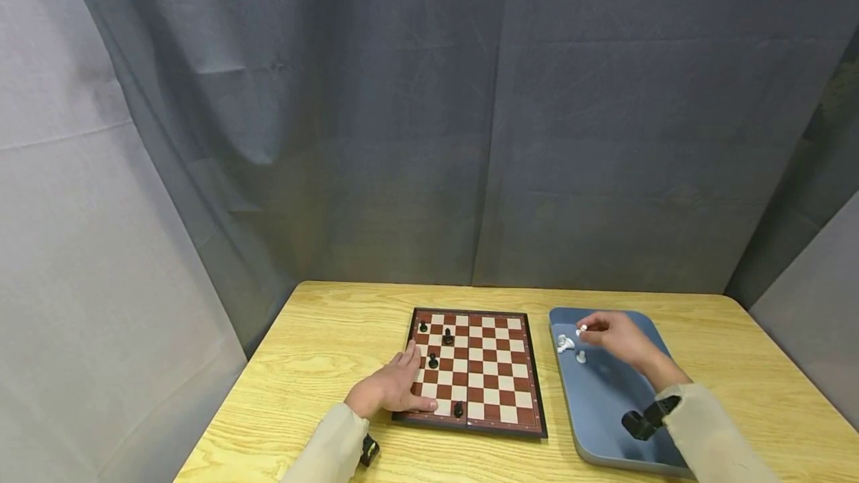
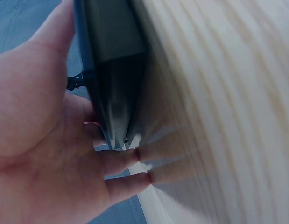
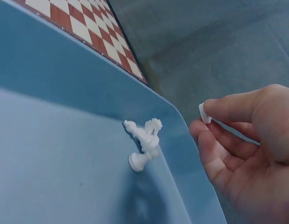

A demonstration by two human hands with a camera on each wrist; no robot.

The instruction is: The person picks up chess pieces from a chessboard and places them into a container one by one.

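My left hand (image 1: 391, 387) rests along the left edge of a red-and-white chessboard (image 1: 499, 376), thumb and fingers extended. In the left wrist view, some of its fingertips touch the wooden table beside the board's dark side. With thumb and fingers, my right hand (image 1: 619, 340) pinches a small white chess piece (image 3: 205, 113) above the far end of the blue tray (image 1: 593, 423). Most of that piece is hidden by the fingers. Below it, several white chess pieces (image 3: 146, 137) lie clustered in the tray's far left corner.
Several black chess pieces stand on the board's left half, among them a tall one (image 1: 447, 337) and a smaller one (image 1: 432, 361) near my left fingers. Another black piece (image 1: 458, 409) is at the near edge. A grey curtain (image 1: 483, 133) hangs behind the wooden table (image 1: 335, 349).
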